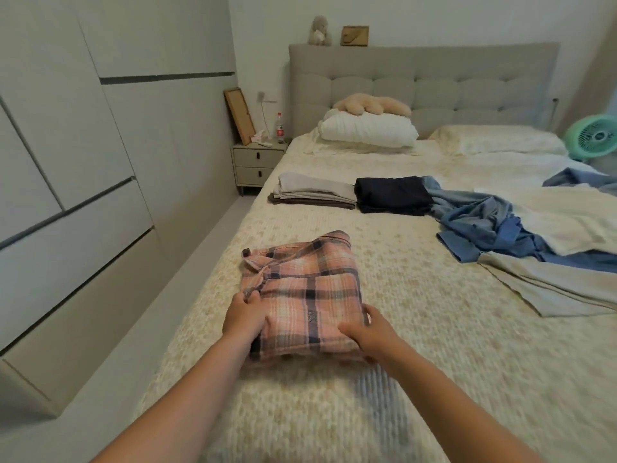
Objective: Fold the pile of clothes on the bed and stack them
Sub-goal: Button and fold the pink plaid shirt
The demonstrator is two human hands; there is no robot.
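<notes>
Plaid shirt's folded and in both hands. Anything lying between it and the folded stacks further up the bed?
Nothing visible. The left hand and right hand grip the plaid shirt; only bare bedspread lies between it and the grey stack and dark stack. The unfolded blue clothes sit off to the right, touching the dark stack.

Pink plaid shirt [302, 295] folded into a thick square, flat on the bed [417, 345] near its foot; grey folded stack [312, 192] and dark navy folded stack [392, 194] side by side mid-bed; unfolded blue clothes [484, 225] and pale beige garments [567, 225] heaped just right of them.
</notes>
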